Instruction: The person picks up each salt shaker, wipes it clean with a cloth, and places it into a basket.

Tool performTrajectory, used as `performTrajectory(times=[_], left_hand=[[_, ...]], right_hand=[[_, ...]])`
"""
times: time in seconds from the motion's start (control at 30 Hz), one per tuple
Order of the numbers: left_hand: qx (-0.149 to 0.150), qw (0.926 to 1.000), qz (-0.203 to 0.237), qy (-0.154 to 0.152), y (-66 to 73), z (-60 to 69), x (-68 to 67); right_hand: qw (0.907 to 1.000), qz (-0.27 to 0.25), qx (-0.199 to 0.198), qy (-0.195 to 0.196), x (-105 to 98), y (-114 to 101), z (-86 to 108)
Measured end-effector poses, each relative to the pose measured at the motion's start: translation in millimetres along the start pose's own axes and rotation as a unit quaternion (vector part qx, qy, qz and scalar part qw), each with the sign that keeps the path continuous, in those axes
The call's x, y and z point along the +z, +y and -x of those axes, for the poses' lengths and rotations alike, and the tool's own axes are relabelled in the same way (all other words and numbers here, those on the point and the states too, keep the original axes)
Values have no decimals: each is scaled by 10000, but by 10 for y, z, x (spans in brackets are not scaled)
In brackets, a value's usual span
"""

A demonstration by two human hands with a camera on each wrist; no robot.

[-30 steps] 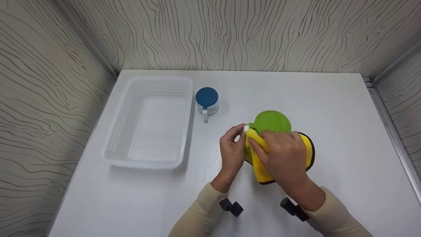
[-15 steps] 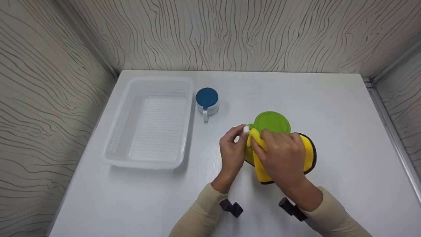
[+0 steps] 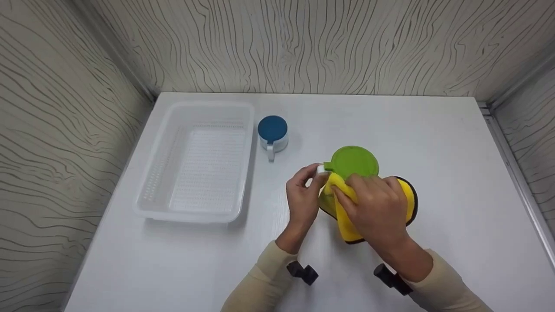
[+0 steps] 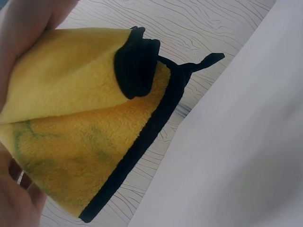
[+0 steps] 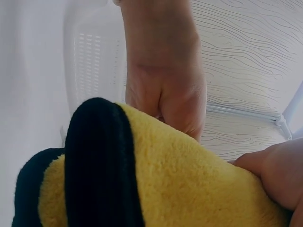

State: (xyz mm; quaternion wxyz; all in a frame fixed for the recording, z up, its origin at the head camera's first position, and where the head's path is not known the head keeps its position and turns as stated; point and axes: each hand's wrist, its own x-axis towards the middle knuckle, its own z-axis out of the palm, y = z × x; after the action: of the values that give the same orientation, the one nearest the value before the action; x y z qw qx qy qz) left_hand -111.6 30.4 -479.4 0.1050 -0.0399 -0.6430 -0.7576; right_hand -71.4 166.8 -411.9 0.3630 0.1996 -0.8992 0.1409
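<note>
A mug with a green lid [image 3: 354,161] is up in front of me, most of its body hidden behind the hands and cloth. My left hand [image 3: 303,197] pinches its white handle [image 3: 321,170] between thumb and fingers. With curled fingers my right hand [image 3: 379,206] grips a yellow towel [image 3: 349,227] with dark edging and presses it against the mug beside the handle. In the left wrist view the towel [image 4: 75,156] hangs in folds, its dark loop sticking out. The right wrist view shows the towel [image 5: 189,175] in front of my left hand [image 5: 165,101].
A second mug with a blue lid [image 3: 272,128] stands upright on the white table [image 3: 455,173], its handle towards me. Left of it sits a white plastic basket [image 3: 193,215] with perforated inner walls. Wood-patterned panels [image 3: 277,47] rise behind the table and at both sides.
The green-lidded mug and my left hand have shifted slightly left. My right hand stays on the towel, which has slid a little along the handle side, so more white handle shows.
</note>
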Motion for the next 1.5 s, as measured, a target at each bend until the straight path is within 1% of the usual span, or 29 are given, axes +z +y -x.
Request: performTrajectory(times=[0.3,0.4,0.47,0.63,0.73,0.9,1.1,1.2,1.33,1.5], left_hand=[[30,10000,-20,19,13,-36,-57],[16,10000,-38,19,15,-35,-68],[16,10000,-43,9,13,-35,-73],[28,10000,-45,-21,4,-37,-79],[27,10000,-14,-29,0,-38,-82],[70,9999,69,-59,-1,-41,-93],[141,9997,137,-127,14,-50,-107],[154,9997,140,-162,13,-53,-108],[147,9996,113,-204,5,-51,-112],[130,9996,102,-233,3,-43,-111]], right_hand=[[9997,-170,170,101,-42,74,77],[9995,-253,181,63,-62,111,100],[9995,-243,218,-41,-84,134,114],[9987,-331,368,-153,-129,187,146],[9978,-465,457,-93,-145,219,161],[9967,-544,602,32,-185,289,183],[9971,-391,656,36,-240,397,193],[9971,-335,664,145,-255,435,182],[9960,-322,795,244,-263,470,168],[9959,-211,874,104,-266,516,159]])
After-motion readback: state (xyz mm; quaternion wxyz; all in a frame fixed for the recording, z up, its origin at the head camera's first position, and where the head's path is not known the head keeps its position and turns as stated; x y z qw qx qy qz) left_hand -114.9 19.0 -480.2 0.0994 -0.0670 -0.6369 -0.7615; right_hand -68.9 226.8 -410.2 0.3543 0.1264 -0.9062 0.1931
